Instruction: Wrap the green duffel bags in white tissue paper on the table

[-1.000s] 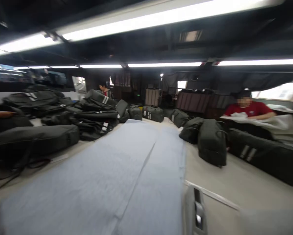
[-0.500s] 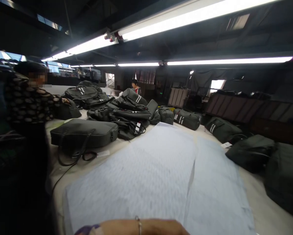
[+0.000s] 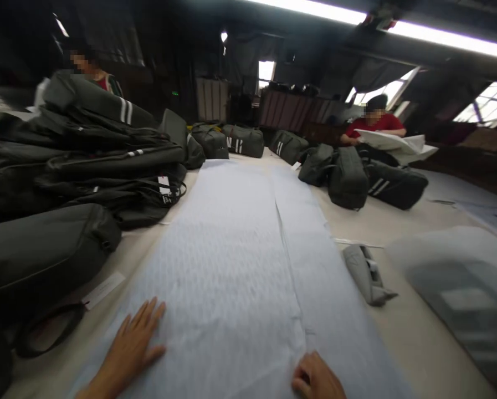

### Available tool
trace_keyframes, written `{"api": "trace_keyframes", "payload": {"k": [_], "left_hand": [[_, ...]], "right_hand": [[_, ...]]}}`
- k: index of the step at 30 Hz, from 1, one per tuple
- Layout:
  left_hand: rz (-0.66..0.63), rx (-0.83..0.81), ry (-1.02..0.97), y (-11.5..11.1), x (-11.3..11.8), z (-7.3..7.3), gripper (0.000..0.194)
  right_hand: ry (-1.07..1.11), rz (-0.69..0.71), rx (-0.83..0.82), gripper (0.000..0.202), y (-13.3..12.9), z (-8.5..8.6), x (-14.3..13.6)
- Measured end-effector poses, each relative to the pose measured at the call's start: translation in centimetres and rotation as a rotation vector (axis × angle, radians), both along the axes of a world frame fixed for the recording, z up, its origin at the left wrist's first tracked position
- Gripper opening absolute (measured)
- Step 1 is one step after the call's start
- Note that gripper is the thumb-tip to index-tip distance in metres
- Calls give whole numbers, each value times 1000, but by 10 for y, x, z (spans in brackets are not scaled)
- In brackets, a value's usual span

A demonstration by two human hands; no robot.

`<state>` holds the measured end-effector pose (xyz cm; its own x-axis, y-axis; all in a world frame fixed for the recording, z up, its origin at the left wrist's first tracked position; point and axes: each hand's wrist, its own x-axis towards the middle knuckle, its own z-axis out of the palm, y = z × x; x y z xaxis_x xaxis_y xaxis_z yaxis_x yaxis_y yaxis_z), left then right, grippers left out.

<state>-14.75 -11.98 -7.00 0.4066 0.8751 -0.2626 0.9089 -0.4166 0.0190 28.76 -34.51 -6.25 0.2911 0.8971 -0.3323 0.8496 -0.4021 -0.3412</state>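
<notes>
A long pale blue-white sheet (image 3: 227, 249) lies over the table, with a lengthwise fold or overlapping edge running down its right part. My left hand (image 3: 134, 343) rests flat on the sheet's near left side, fingers stretched out and thumb apart. Lower right, my right hand (image 3: 318, 377) is closed on the sheet beside that fold, its fingers curled in. Whatever it may grip is hidden. Left of my left hand lies a dark green bag (image 3: 52, 255) with a strap loop and a white tag (image 3: 103, 289).
Dark bags (image 3: 107, 149) are heaped at the left; more bags (image 3: 348, 177) line the far right. A grey tape dispenser-like object (image 3: 367, 274) and a bag in clear plastic (image 3: 460, 299) lie at right. One person in red (image 3: 375, 124) handles a white sheet; another stands behind the heap.
The view has swung right and down. Both my hands now show on the sheet, where only one forearm crossed the bottom before. The person at the left has left the view.
</notes>
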Motion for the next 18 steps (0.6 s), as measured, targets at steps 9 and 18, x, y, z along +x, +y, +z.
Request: {"api": "trace_keyframes", "payload": {"k": [9, 18], "left_hand": [[-813, 184, -555, -73, 130, -58, 55], [-835, 36, -533, -98, 211, -59, 11]], "right_hand": [[-225, 418, 159, 18, 5, -55, -41], [341, 159, 9, 10, 19, -23, -25]]}}
